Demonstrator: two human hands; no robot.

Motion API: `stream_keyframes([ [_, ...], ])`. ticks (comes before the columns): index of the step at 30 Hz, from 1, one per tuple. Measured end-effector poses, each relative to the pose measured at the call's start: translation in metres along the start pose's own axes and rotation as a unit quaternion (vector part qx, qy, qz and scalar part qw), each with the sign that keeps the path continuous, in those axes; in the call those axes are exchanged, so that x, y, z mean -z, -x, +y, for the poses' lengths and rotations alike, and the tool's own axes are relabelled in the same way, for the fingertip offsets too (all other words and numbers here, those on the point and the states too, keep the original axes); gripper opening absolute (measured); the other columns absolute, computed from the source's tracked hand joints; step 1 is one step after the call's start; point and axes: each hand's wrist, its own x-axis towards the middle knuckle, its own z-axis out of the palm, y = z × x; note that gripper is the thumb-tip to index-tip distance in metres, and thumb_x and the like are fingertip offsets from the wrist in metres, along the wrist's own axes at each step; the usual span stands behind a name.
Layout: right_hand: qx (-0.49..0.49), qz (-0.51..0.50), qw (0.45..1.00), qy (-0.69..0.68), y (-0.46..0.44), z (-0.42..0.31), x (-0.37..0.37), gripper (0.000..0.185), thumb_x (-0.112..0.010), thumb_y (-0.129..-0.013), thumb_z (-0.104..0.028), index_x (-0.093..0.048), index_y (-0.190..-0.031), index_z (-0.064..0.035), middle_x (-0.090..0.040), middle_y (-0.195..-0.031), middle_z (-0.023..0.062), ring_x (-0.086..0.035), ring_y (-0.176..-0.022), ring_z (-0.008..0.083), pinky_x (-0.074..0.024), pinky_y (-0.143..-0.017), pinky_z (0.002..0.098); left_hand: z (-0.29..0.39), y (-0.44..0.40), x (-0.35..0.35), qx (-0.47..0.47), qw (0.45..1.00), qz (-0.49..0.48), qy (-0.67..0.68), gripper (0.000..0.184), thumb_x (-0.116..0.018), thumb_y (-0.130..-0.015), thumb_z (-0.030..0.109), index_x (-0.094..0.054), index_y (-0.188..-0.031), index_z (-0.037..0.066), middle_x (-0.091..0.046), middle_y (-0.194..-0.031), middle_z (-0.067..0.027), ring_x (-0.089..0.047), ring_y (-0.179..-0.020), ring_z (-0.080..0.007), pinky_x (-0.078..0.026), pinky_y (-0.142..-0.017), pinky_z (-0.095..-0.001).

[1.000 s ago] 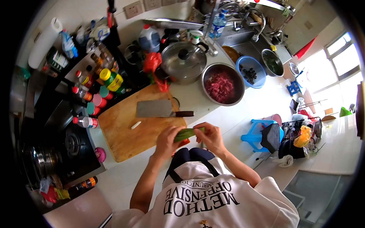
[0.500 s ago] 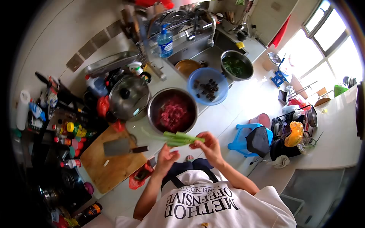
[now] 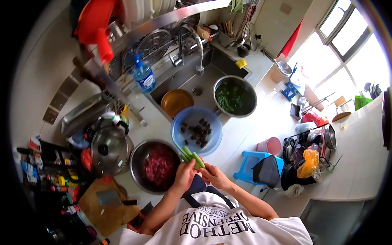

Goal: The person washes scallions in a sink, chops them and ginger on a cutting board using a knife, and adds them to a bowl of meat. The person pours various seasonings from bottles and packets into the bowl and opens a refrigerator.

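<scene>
A small bunch of green stalks [image 3: 192, 156], perhaps scallions, is held in front of my body, with a long thin leaf reaching over the rim of a blue bowl [image 3: 217, 141]. My left hand [image 3: 185, 175] is closed round the bunch from the left. On the right, my right hand [image 3: 214, 176] pinches its near end; the fingertips are partly hidden. Dark soaked pieces, which I cannot identify, lie in the blue bowl. To its left stands a steel bowl [image 3: 136, 163] with red raw meat [image 3: 160, 166]. Leafy greens [image 3: 231, 97] fill another steel bowl [image 3: 254, 102] by the sink.
The sink [image 3: 218, 61] with its tap [image 3: 198, 45] and a brown bowl [image 3: 177, 103] lies ahead. A cleaver [image 3: 108, 198] rests on the wooden cutting board [image 3: 92, 214] at left, near a lidded pot [image 3: 109, 148]. A blue stool [image 3: 245, 163] stands at right.
My view has shifted toward the sink. My hands have come closer together round the stalks, which now point up and left over the blue bowl's edge instead of lying sideways between them.
</scene>
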Motion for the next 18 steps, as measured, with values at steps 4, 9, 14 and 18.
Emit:
stream_keyframes([
  [4, -0.086, -0.028, 0.996, -0.002, -0.034, -0.033, 0.07, 0.034, -0.047, -0.104, -0.03, -0.059, -0.101, 0.0013, -0.045, -0.062, -0.0008, -0.045, -0.053, 0.0091, -0.0383, -0.05, 0.0262, 0.02, -0.111, 0.024, -0.015, 0.977, -0.007, 0.213, 0.021, -0.052, -0.101, 0.025, -0.062, -0.105, 0.007, -0.066, -0.104, -0.0058, -0.061, -0.102, -0.0183, -0.049, -0.091, -0.038],
  [9, -0.066, 0.131, 0.978, -0.148, -0.075, -0.053, 0.188, 0.036, -0.048, -0.103, -0.031, -0.062, -0.102, 0.0022, -0.048, -0.06, 0.0002, -0.048, -0.05, 0.0098, -0.0431, -0.048, 0.0254, 0.084, -0.211, 0.038, -0.121, 0.965, 0.165, 0.163, 0.017, -0.055, -0.1, 0.024, -0.062, -0.107, 0.01, -0.064, -0.106, -0.002, -0.06, -0.096, -0.0146, -0.051, -0.085, -0.0351],
  [14, -0.016, 0.174, 0.975, -0.138, -0.179, -0.082, 0.286, 0.034, -0.05, -0.102, -0.033, -0.058, -0.1, -0.0008, -0.048, -0.06, 0.0012, -0.047, -0.049, 0.011, -0.0418, -0.045, 0.0258, 0.114, -0.287, 0.008, -0.183, 0.935, 0.179, -0.247, 0.026, -0.058, -0.095, 0.013, -0.059, -0.12, 0.005, -0.062, -0.115, -0.0063, -0.059, -0.104, -0.0203, -0.048, -0.092, -0.0355],
  [18, -0.061, 0.088, 0.994, -0.016, -0.309, -0.092, 0.34, 0.027, -0.053, -0.099, -0.028, -0.057, -0.095, -0.0012, -0.06, -0.067, 0.0059, -0.059, -0.055, 0.0142, -0.0478, -0.047, 0.0268, 0.137, -0.379, 0.013, -0.384, 0.615, 0.157, -0.67, 0.041, -0.06, -0.088, 0.006, -0.053, -0.129, 0.002, -0.057, -0.126, -0.0131, -0.054, -0.118, -0.0308, -0.044, -0.099, -0.041],
])
